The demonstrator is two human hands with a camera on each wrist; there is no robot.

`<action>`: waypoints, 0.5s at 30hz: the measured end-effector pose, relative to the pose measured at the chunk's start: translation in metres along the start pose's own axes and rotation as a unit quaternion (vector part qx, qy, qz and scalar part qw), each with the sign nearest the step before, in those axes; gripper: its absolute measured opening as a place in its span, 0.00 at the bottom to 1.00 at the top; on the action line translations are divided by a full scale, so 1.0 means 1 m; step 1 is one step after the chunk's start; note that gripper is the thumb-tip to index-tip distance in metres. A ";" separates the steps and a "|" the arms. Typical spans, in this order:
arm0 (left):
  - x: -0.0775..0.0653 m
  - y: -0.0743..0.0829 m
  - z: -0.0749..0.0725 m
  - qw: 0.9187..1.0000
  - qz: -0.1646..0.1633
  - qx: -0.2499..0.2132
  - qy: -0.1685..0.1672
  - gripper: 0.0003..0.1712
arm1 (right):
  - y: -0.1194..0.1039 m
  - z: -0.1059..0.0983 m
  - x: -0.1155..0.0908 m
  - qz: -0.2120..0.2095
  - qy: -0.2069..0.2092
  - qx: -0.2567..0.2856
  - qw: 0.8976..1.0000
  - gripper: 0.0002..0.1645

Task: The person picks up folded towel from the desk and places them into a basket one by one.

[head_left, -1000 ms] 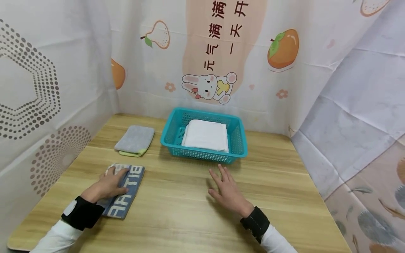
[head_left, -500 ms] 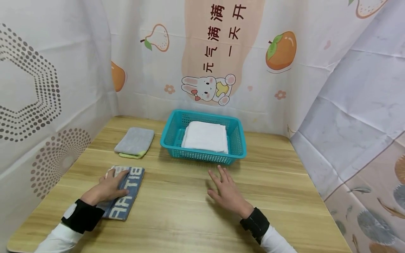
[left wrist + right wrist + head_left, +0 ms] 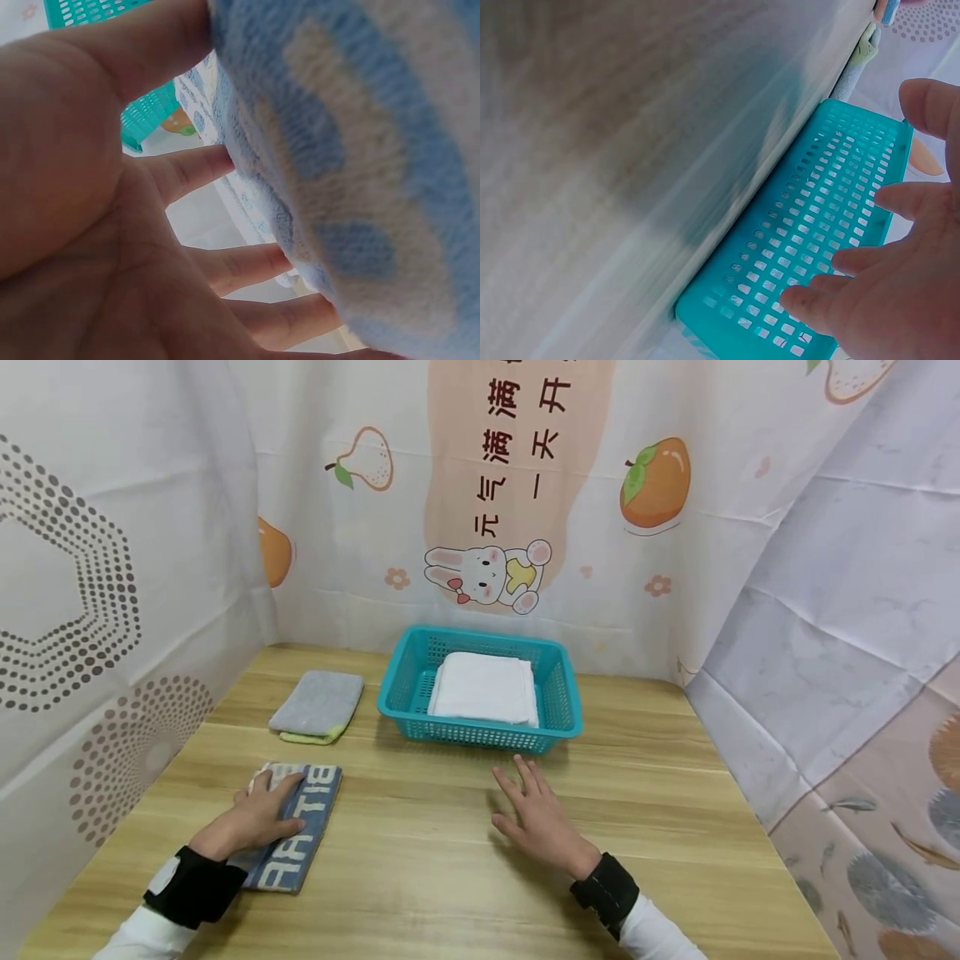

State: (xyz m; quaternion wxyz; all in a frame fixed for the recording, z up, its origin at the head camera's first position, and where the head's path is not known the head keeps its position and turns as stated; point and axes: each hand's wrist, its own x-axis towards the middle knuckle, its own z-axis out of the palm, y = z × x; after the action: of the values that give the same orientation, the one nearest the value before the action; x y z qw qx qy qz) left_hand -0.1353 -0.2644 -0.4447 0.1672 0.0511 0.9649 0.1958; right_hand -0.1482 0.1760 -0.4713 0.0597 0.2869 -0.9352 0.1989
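Note:
My left hand (image 3: 251,817) lies over a folded blue towel (image 3: 315,806) with pale lettering at the left of the table. Its fingers are spread, and in the left wrist view the fingertips touch the terry surface of the towel (image 3: 352,172). My right hand (image 3: 542,820) is spread in front of the turquoise basket (image 3: 480,732), holding nothing. Seen from the right wrist, its fingers (image 3: 922,199) overlap the perforated basket side. White folded cloths (image 3: 483,687) lie inside the basket.
Behind the blue towel lies a folded grey cloth (image 3: 318,697) with a yellow-green edge. The wooden table (image 3: 420,860) is enclosed by printed curtains (image 3: 337,543) at the back and both sides. The basket stands close to the back curtain.
The head view has shifted slightly, so the scene sits a little lower in it. Both hands, the towel and the basket keep about the same places on the table.

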 end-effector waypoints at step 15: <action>-0.002 -0.002 0.002 1.000 0.001 -0.007 0.004 0.45 | -0.002 0.000 0.001 0.002 -0.009 -0.002 1.000 0.42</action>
State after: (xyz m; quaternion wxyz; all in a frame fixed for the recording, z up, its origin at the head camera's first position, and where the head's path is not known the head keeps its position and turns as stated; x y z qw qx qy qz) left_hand -0.1326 -0.2654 -0.4468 0.1631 0.0499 0.9643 0.2027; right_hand -0.1483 0.1743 -0.4702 0.0516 0.2871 -0.9365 0.1945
